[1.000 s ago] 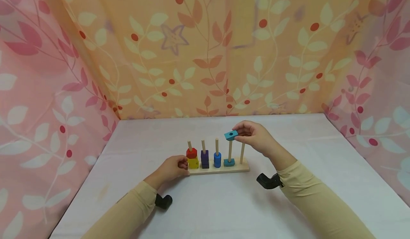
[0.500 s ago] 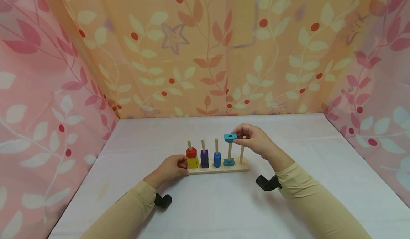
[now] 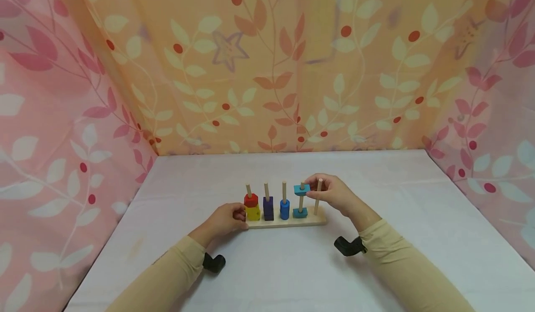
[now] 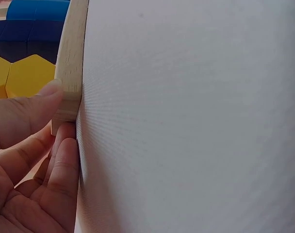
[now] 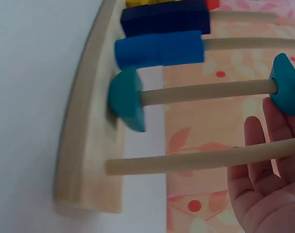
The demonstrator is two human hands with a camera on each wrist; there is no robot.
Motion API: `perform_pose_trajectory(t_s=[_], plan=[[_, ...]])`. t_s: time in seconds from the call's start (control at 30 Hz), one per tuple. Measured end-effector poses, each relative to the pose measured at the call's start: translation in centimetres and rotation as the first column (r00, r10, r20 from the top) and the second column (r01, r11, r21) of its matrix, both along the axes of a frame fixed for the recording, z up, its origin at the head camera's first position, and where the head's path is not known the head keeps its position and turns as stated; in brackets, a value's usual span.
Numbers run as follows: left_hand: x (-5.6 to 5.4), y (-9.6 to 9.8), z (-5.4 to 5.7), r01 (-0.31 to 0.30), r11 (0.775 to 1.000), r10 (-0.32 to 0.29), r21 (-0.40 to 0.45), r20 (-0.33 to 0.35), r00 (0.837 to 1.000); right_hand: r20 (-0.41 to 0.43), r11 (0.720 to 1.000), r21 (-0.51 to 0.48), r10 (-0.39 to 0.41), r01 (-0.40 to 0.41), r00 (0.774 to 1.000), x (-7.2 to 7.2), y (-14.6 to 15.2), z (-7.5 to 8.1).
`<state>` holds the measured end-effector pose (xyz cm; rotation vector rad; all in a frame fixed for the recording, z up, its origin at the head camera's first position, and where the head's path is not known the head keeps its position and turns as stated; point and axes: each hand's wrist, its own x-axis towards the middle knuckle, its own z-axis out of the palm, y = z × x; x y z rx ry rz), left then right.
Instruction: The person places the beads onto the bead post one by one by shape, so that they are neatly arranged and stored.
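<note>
A wooden peg stacker base [image 3: 288, 224] with several upright pegs stands on the table. My left hand [image 3: 225, 220] grips its left end, thumb [image 4: 48, 94] on top and fingers at the end face. My right hand [image 3: 334, 194] pinches a teal half-round block [image 3: 300, 190], which is threaded on the upper part of the fourth peg from the left. Another teal half-round block [image 5: 128, 99] sits at that peg's foot. The rightmost peg [image 5: 201, 158] is bare and passes close in front of my right fingers.
On the other pegs, from the left, are yellow blocks [image 3: 253, 213] under a red one [image 3: 251, 199], dark purple blocks [image 3: 268, 209] and blue blocks [image 3: 284, 209]. A white cloth [image 3: 267, 275] covers the table. Patterned curtains [image 3: 276, 70] enclose the back and sides.
My right hand has come down with the teal block, from above the fourth peg to round its upper part; the peg tip now shows through it. My left hand stays on the base.
</note>
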<state>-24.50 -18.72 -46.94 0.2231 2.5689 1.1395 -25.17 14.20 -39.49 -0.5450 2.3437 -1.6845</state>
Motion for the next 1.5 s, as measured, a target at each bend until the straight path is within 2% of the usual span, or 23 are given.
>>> perform_pose_trajectory(t_s=[0.17,0.33,0.53,0.83,1.07,1.2,1.4,1.5], plan=[[0.0,0.1,0.0,0.002,1.000,-0.002,-0.011,-0.011,1.000,0.012,0.996,0.081,-0.023,0.022,1.000,-0.1,0.1,-1.7],[0.0,0.2,0.3,-0.018,1.000,0.018,-0.009,0.007,1.000,0.037,0.987,0.154,-0.056,0.049,0.998,-0.3,0.0,-3.2],[0.1,0.2,0.2,-0.020,1.000,0.020,-0.012,0.009,1.000,0.064,0.983,0.171,-0.076,0.064,0.995,-0.3,-0.3,-4.6],[0.0,0.1,0.0,-0.019,1.000,0.019,-0.010,-0.003,1.000,0.063,0.983,0.177,-0.066,0.054,0.996,-0.3,-0.5,-5.3],[0.1,0.1,0.1,0.001,1.000,-0.001,-0.013,-0.010,1.000,0.069,0.977,0.203,-0.073,0.057,0.995,-0.2,-0.6,-5.2],[0.1,0.2,0.2,-0.016,1.000,0.016,-0.009,-0.003,1.000,0.071,0.974,0.225,-0.050,0.033,0.996,-0.1,-0.2,-4.8],[0.2,0.4,0.3,-0.021,1.000,0.021,-0.020,0.000,1.000,0.005,0.964,0.265,0.004,-0.005,1.000,-0.2,2.3,-3.3],[0.2,0.4,0.5,-0.019,1.000,0.019,-0.016,0.001,1.000,-0.017,0.955,0.295,-0.026,0.030,1.000,-0.4,4.4,-2.5]])
